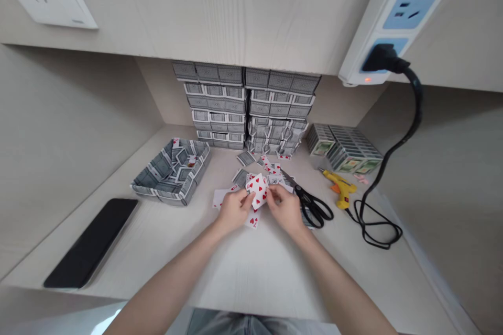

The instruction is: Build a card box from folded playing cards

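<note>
white power strip (pixel 396 15) looms closest, high and to the right of the right hand (pixel 285 207), a black plug (pixel 383 58) pushed into one pale-blue socket, a small orange light glowing. down at the work, the left hand (pixel 233 207) pinches a hearts card (pixel 257 192) between thumb and fingers, and the right hand's thumb and fingertips nip its opposite edge, so the card sits between the two, smooth, thin and apparently not yet folded. done already, it seems: two columns of boxy card blocks (pixel 218 104) beyond the hands, grey patterned backs outward, white edges banding them; and ahead of the left hand, out to its left, an open card-built tray (pixel 196 180), ridged walls, small pieces lying inside. remaining, as i judge it: flat loose cards (pixel 246 158) strewn past the fingertips, a seven of hearts (pixel 253 220) between the hands, plenty unworked. just beside the right hand, black-handled scissors (pixel 314 207), steel blades partly over the cards; further right, a yellow plastic glue gun (pixel 342 188), its thin black cord looping on the pale tabletop (pixel 267 267)
</note>
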Available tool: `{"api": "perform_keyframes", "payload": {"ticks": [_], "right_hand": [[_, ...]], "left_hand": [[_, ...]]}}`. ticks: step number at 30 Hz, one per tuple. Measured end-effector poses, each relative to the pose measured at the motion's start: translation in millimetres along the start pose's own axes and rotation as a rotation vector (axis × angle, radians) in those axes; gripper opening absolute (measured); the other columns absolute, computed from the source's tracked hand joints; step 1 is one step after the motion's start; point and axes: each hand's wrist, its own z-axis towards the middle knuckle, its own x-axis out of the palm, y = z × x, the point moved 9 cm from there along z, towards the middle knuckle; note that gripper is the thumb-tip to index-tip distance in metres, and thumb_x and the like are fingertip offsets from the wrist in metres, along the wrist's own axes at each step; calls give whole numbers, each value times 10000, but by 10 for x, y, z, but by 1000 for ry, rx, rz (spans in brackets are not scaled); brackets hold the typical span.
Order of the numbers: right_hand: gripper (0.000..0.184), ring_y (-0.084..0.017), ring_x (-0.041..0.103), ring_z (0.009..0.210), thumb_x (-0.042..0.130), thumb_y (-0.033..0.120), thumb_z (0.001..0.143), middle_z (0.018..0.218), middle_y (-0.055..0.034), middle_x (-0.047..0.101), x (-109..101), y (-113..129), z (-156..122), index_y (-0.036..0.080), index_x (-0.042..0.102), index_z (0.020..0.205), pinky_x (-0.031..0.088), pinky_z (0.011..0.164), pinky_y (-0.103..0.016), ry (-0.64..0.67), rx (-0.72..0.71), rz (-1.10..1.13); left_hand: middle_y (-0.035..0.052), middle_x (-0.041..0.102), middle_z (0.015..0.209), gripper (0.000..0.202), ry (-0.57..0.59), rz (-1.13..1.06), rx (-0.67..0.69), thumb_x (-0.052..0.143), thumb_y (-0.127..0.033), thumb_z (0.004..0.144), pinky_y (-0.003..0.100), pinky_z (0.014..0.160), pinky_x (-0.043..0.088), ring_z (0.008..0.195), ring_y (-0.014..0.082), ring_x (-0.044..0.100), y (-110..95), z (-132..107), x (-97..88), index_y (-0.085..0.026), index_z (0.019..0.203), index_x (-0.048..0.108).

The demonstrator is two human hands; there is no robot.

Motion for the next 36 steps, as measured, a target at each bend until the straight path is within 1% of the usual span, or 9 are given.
{"api": "perform_keyframes", "payload": {"ticks": [2,5,8,11,16,21,25,32,36], "right_hand": [[184,-155,658,662,467,244,802,792,-50,700,-20,-37,28,169,622,864,516,634,-232,17,25,132],[180,-156,655,649,483,256,797,798,-44,702,-84,-8,50,181,644,826,524,624,-241,8,-18,123],[190,-170,658,721,485,214,793,857,-49,701,-171,104,30,185,654,875,518,692,-270,-63,-139,-15],[243,-174,653,823,466,175,798,933,-56,691,-192,201,-10,178,634,973,508,758,-281,-94,-246,-99],[279,-160,644,876,466,155,798,983,-54,679,-211,314,-62,179,611,1034,505,803,-269,-117,-359,-128],[286,-164,646,877,471,155,803,981,-59,679,-225,376,-84,180,605,1054,516,791,-268,-129,-389,-138],[263,-162,649,867,464,152,813,971,-60,683,-251,380,-96,177,615,1028,515,778,-263,-181,-380,-167],[231,-155,665,717,461,189,824,881,-71,704,-264,340,-103,159,633,975,508,671,-242,-247,-280,-200],[246,-160,656,669,436,225,842,819,-81,707,-220,317,-97,158,643,957,492,637,-245,-233,-222,-225]], "left_hand": [[-57,341,420,387,-53,61,12,427,-385,803,205,437,224,418,70,310,1,11,-53,-162,490,386],[-28,494,472,321,-106,98,76,420,-333,820,207,461,311,451,89,423,-58,13,-115,-154,576,526],[33,674,775,223,-121,67,290,411,-211,825,235,647,443,689,126,594,-256,-33,-154,-169,851,629],[38,672,965,342,-164,70,500,382,-79,791,276,822,453,884,133,609,-438,-132,-211,-195,1029,598],[39,659,1017,442,-267,122,661,348,-6,760,291,857,472,944,127,603,-573,-253,-293,-192,1101,558],[49,653,1038,426,-283,161,700,350,-30,778,303,872,479,963,138,602,-629,-288,-310,-184,1124,546],[45,662,1017,430,-293,166,703,355,-33,779,264,830,500,908,122,624,-636,-310,-295,-186,1136,539],[76,659,1022,390,-225,138,736,432,-88,791,260,820,506,910,140,626,-684,-393,-120,-165,1164,514],[79,675,967,315,-191,115,656,433,-134,816,269,777,509,859,149,638,-665,-387,-49,-169,1107,550]]}}
